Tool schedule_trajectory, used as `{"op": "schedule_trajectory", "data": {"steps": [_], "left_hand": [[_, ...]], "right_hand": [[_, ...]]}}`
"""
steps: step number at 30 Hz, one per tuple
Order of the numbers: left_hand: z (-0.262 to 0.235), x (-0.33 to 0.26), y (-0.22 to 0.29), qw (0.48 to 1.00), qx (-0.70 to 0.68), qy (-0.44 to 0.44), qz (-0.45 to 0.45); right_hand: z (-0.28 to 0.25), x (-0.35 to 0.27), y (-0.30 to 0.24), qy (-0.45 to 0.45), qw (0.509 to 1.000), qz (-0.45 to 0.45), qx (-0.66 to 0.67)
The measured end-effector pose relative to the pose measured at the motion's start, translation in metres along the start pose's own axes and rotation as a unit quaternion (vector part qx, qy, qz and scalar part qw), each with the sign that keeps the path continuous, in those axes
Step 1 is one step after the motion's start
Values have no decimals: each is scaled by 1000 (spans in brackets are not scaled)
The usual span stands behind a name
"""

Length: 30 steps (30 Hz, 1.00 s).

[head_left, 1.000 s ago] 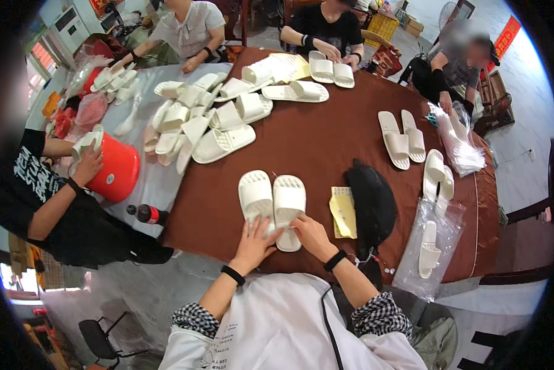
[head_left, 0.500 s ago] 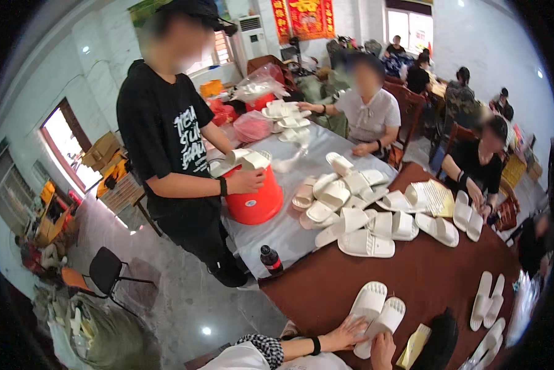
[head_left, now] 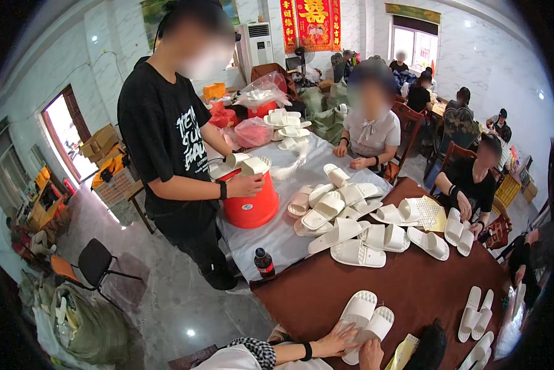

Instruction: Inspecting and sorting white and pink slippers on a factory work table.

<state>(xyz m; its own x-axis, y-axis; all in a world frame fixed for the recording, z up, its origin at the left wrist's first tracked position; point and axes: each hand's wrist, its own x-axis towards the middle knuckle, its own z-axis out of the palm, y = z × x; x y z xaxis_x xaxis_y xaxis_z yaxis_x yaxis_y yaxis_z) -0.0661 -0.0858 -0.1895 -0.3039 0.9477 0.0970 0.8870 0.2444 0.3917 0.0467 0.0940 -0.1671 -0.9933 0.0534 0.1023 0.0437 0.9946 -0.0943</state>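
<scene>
Slippers (head_left: pixel 378 322) lying paired
Left hand (head_left: pixel 338 339) is resting flat-fingered on one; right hand (head_left: pixel 370 354) is bending alongside, hold unclear.

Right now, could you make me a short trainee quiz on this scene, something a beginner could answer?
1. True or false: the wearer's left hand touches a white slide sandal.
2. What colour is the bucket beside the standing co-worker: (a) green, (b) red, (c) blue?
3. Fill in: the sandal at the wearer's left hand lies on a ____ cloth.

Key: 1 true; 2 b; 3 brown.
</scene>
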Motion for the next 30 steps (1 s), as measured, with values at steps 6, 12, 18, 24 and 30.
{"op": "schedule_trajectory", "data": {"steps": [6,12,18,24,30], "left_hand": [[-11,-2,4,999,-10,-48,-21],[2,-5,3,1000,-15,14,-5],[-6,-3,3,999,-28,-37,-14],[-19,-2,5,998,-22,-56,-9],[6,-5,-2,1000,7,-5,3]], "right_hand": [[-40,8,-16,-55,994,54,78],[-17,3,3,-14,994,-16,111],[-5,8,10,-82,994,-1,77],[-26,11,1,-66,994,-8,87],[-44,15,-15,4,990,13,139]]}}
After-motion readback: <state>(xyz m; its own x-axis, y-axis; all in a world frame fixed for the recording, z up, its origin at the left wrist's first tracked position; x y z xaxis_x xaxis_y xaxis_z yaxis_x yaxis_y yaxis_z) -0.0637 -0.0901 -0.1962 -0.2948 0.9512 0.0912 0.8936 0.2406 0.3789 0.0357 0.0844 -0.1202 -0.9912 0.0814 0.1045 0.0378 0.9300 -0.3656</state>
